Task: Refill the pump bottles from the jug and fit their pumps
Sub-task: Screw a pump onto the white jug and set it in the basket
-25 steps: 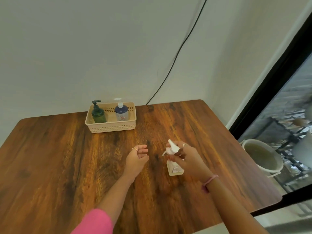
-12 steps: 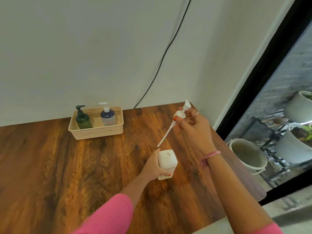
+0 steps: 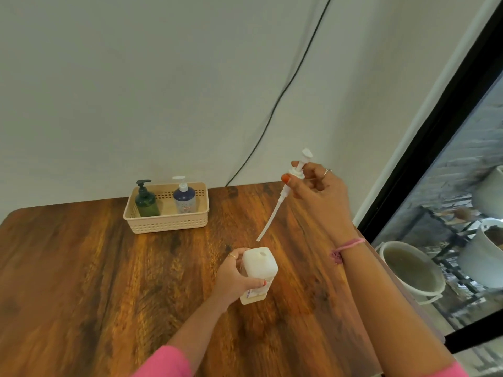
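A black cable (image 3: 283, 88) runs down the wall (image 3: 136, 77); a bucket (image 3: 413, 270) sits beside the table (image 3: 81, 268).

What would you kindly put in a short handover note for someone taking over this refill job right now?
Left hand: gripping the white square bottle, which stands on the wooden table with its neck open.
Right hand: holding the white pump in the air, its dip tube slanting down, the tip above and clear of the bottle.
Beige basket at the back of the table holds a green bottle and a blue bottle, both with pumps on.
Done: pump is out of the white bottle.
Left: no jug is in view; find it, fill the bottle, refit the pump. Whether the basket bottles need filling cannot be told.
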